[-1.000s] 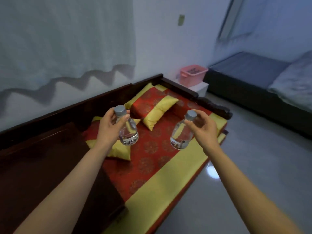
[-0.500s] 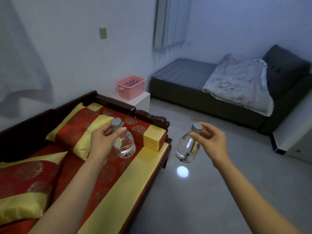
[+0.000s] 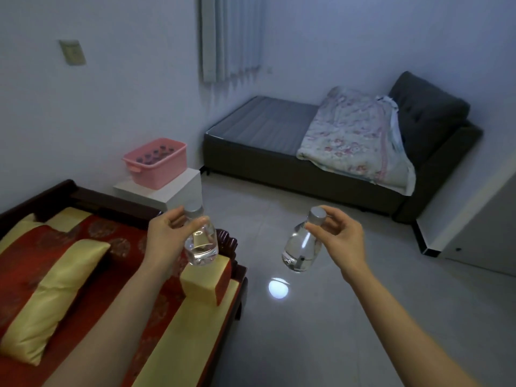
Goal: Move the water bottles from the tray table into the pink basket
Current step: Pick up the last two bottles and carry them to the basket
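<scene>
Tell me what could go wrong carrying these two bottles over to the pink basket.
1. The right hand pinches its bottle only around the cap, so it hangs tilted; that grip could slip over the hard floor.
2. The pink basket already shows dark caps inside, so space may be tight.
3. The basket sits near the edge of a small white stand; a hard drop-in could shove it.

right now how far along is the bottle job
Partly done: the pink basket on the white stand already shows several dark bottle caps inside. In hand: the left hand grips one water bottle and the right hand holds another bottle by its neck. Left: carry both to the basket. The tray table is out of view, so any remainder is unknown.
</scene>
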Action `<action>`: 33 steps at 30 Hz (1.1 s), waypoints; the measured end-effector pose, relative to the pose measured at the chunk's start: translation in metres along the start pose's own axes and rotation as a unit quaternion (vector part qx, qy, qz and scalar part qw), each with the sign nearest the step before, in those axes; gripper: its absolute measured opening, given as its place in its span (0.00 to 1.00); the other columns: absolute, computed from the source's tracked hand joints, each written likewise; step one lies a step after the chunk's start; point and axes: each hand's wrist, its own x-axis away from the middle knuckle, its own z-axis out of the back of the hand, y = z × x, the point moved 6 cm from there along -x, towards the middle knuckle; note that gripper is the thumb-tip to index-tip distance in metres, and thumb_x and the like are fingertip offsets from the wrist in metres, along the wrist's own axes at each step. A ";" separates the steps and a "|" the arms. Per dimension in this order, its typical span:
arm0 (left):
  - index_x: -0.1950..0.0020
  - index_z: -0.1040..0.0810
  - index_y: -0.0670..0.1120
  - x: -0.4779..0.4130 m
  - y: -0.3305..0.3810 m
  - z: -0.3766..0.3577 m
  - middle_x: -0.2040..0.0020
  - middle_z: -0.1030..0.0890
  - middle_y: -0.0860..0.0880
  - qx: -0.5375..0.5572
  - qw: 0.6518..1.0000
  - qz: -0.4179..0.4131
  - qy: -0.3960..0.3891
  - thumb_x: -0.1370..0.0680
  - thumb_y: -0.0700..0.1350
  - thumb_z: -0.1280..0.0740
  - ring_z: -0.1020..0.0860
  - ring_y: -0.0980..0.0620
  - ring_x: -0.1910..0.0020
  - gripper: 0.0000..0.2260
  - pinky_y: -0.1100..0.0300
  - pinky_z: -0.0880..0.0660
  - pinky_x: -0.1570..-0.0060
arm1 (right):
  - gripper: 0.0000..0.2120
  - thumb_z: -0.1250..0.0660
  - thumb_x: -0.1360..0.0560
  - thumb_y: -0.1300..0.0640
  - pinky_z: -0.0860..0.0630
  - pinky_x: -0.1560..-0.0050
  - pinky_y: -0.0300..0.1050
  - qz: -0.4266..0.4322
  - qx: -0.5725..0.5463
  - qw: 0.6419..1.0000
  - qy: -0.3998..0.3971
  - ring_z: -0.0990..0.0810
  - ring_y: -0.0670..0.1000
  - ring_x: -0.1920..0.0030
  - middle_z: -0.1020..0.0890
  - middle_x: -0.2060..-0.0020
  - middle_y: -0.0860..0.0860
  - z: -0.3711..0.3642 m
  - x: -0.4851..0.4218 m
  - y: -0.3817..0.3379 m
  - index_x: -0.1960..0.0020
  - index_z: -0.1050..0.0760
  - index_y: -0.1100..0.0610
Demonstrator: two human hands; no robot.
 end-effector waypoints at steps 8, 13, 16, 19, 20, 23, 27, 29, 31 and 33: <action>0.38 0.20 0.44 -0.157 -0.011 -0.095 0.41 0.18 0.46 0.011 1.000 0.011 -0.014 0.37 0.51 0.22 0.21 0.49 0.40 0.29 0.48 0.26 0.38 | 0.20 0.23 0.34 0.64 0.20 0.45 0.51 0.013 0.013 1.000 0.014 0.16 0.51 0.50 0.15 0.52 0.53 0.013 -0.167 0.028 0.43 0.21 0.56; 0.52 0.22 0.35 -0.254 -0.023 -0.156 0.54 0.20 0.44 0.019 1.000 -0.001 0.021 0.34 0.43 0.22 0.22 0.49 0.53 0.18 0.63 0.26 0.55 | 0.21 0.23 0.34 0.65 0.20 0.43 0.51 0.039 0.027 0.998 -0.030 0.16 0.48 0.49 0.15 0.51 0.51 0.005 -0.289 0.053 0.42 0.21 0.56; 0.45 0.20 0.39 -0.313 -0.031 -0.180 0.46 0.18 0.45 0.040 0.998 0.005 0.051 0.35 0.46 0.21 0.21 0.49 0.46 0.22 0.65 0.26 0.50 | 0.20 0.24 0.33 0.65 0.20 0.44 0.49 0.054 0.012 0.997 -0.060 0.16 0.46 0.50 0.15 0.51 0.51 -0.008 -0.367 0.058 0.42 0.21 0.57; 0.43 0.20 0.38 -0.359 -0.033 -0.193 0.45 0.17 0.44 0.047 0.996 0.001 0.071 0.44 0.60 0.20 0.20 0.47 0.44 0.37 0.55 0.26 0.44 | 0.19 0.25 0.32 0.67 0.19 0.46 0.45 0.063 0.003 0.995 -0.083 0.16 0.45 0.51 0.15 0.51 0.52 -0.028 -0.426 0.059 0.42 0.21 0.59; 0.47 0.20 0.38 -0.378 -0.038 -0.197 0.47 0.17 0.46 0.032 0.997 0.002 0.077 0.46 0.63 0.20 0.20 0.49 0.48 0.38 0.53 0.27 0.45 | 0.19 0.25 0.32 0.67 0.19 0.46 0.45 0.063 0.000 0.994 -0.092 0.16 0.46 0.50 0.15 0.51 0.52 -0.036 -0.450 0.065 0.42 0.21 0.59; 0.49 0.20 0.42 -0.420 -0.043 -0.206 0.49 0.19 0.48 0.031 0.996 0.005 0.088 0.47 0.67 0.21 0.21 0.51 0.48 0.37 0.49 0.26 0.42 | 0.19 0.25 0.32 0.67 0.20 0.46 0.45 0.071 -0.008 0.990 -0.122 0.16 0.47 0.50 0.15 0.51 0.52 -0.061 -0.502 0.076 0.42 0.21 0.58; 0.36 0.23 0.41 -0.483 -0.056 -0.209 0.40 0.19 0.44 0.047 0.992 0.028 0.115 0.48 0.63 0.21 0.22 0.48 0.39 0.46 0.49 0.27 0.36 | 0.18 0.26 0.31 0.67 0.19 0.47 0.44 0.059 -0.031 0.986 -0.153 0.16 0.46 0.51 0.15 0.52 0.51 -0.110 -0.572 0.092 0.45 0.21 0.54; 0.41 0.20 0.41 -0.519 -0.064 -0.207 0.43 0.18 0.46 0.042 0.990 0.019 0.133 0.46 0.62 0.20 0.21 0.49 0.42 0.40 0.50 0.27 0.38 | 0.18 0.26 0.31 0.67 0.20 0.47 0.45 0.064 -0.030 0.982 -0.173 0.16 0.47 0.50 0.15 0.51 0.51 -0.139 -0.607 0.100 0.44 0.21 0.54; 0.53 0.19 0.39 -0.558 -0.074 -0.203 0.55 0.17 0.49 0.035 0.989 0.018 0.145 0.39 0.53 0.21 0.21 0.51 0.52 0.23 0.55 0.27 0.46 | 0.18 0.26 0.31 0.66 0.20 0.48 0.44 0.070 -0.024 0.980 -0.186 0.16 0.46 0.50 0.15 0.51 0.50 -0.170 -0.642 0.109 0.43 0.21 0.54; 0.62 0.20 0.44 -0.597 -0.078 -0.200 0.65 0.20 0.52 0.036 0.986 0.007 0.160 0.33 0.43 0.23 0.25 0.54 0.61 0.07 0.59 0.29 0.54 | 0.18 0.26 0.31 0.66 0.20 0.50 0.41 0.072 -0.024 0.978 -0.197 0.16 0.44 0.51 0.15 0.52 0.48 -0.200 -0.677 0.115 0.44 0.21 0.54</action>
